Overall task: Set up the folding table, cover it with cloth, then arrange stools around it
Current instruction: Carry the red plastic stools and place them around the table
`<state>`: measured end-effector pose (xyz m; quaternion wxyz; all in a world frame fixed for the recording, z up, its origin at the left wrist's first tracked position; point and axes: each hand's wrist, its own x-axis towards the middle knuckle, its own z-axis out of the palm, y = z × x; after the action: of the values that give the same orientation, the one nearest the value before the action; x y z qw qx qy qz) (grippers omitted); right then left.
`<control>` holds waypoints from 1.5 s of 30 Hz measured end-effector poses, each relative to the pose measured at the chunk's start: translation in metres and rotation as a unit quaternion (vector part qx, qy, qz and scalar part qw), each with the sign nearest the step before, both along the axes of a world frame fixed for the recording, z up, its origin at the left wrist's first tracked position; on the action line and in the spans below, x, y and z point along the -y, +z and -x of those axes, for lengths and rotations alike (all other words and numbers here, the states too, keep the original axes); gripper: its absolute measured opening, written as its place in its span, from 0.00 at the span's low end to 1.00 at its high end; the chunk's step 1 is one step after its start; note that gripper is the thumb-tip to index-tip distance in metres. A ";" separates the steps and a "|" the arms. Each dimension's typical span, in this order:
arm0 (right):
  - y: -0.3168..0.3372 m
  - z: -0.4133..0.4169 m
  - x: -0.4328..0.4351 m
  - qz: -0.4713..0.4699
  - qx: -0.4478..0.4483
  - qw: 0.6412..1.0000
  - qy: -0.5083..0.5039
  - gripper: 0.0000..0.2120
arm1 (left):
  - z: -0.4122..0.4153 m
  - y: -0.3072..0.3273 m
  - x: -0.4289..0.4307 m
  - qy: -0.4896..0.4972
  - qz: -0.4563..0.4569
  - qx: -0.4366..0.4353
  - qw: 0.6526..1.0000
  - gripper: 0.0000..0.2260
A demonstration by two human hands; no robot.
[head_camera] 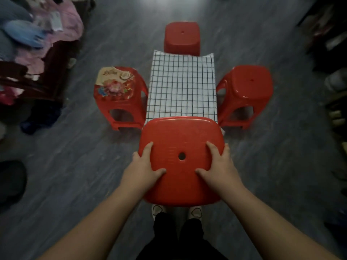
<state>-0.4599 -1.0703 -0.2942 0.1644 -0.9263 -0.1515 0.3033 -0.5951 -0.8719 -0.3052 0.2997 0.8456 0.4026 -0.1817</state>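
A small table (182, 85) stands in the middle of the floor, covered by a white cloth with a black grid. Red plastic stools stand at its far end (181, 37), its left side (120, 94) (with a printed flower seat) and its right side (247, 91). A fourth red stool (181, 134) with a hole in its seat is at the table's near end, overlapping the cloth's edge. My left hand (144, 167) grips its left seat edge and my right hand (218, 165) grips its right seat edge, thumbs on top.
The floor is grey wood-pattern. A dark wooden bench (47, 59) piled with pink and blue clothes lies at the left. Dark clutter and shoes (336, 81) line the right wall. A dark object (11, 179) sits at the left edge. My feet (176, 211) are below the held stool.
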 end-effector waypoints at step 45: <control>-0.383 0.020 0.043 0.062 -0.080 0.995 -0.018 0.59 | -0.001 -0.381 0.039 -0.021 0.069 -0.061 0.996 0.47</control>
<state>-0.4796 -1.1136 -0.6776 0.1233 -0.9102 -0.1021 0.3820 -0.5937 -0.9105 -0.6861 0.3284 0.8186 0.3887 -0.2665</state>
